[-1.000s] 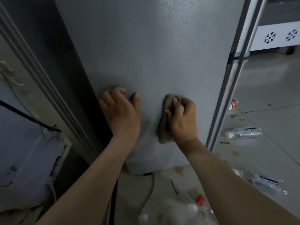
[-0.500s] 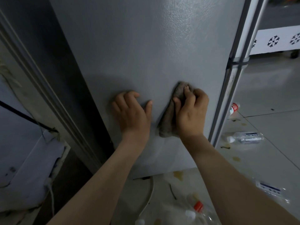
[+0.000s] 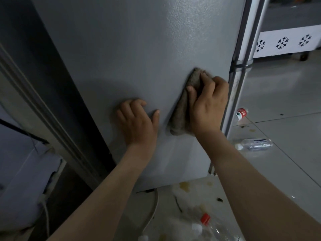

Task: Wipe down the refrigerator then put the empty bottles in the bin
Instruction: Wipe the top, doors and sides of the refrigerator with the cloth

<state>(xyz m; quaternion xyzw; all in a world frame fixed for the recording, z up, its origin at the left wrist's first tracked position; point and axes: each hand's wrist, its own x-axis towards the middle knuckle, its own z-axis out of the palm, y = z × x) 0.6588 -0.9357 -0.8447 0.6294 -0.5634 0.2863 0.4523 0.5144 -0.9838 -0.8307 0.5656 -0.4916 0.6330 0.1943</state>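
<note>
The right hand (image 3: 209,105) presses a brownish-grey cloth (image 3: 185,108) flat against the grey side panel of the refrigerator (image 3: 139,54), fingers curled over the bunched upper end while the rest hangs down under the palm. It sits close to the panel's front edge, just beside the door seam (image 3: 234,87). The left hand (image 3: 139,119) holds nothing: it lies spread on the panel with fingertips and thumb touching the metal, apparently as a brace.

To do this step well, the person would likely want even pressure through the whole palm so more of the cloth meets the pebbled surface, and overlapping strokes carried right to the seam and down to the bottom edge, where grime tends to gather. Refolding to a clean face would help avoid smearing.

The bottles wait on the tiled floor (image 3: 286,105): a red-labelled bottle (image 3: 241,113) near the refrigerator's front corner, a clear plastic bottle (image 3: 255,144) lying on its side further right, and a red-capped bottle (image 3: 205,219) among blurred others at the bottom of the view. No bin is visible
</note>
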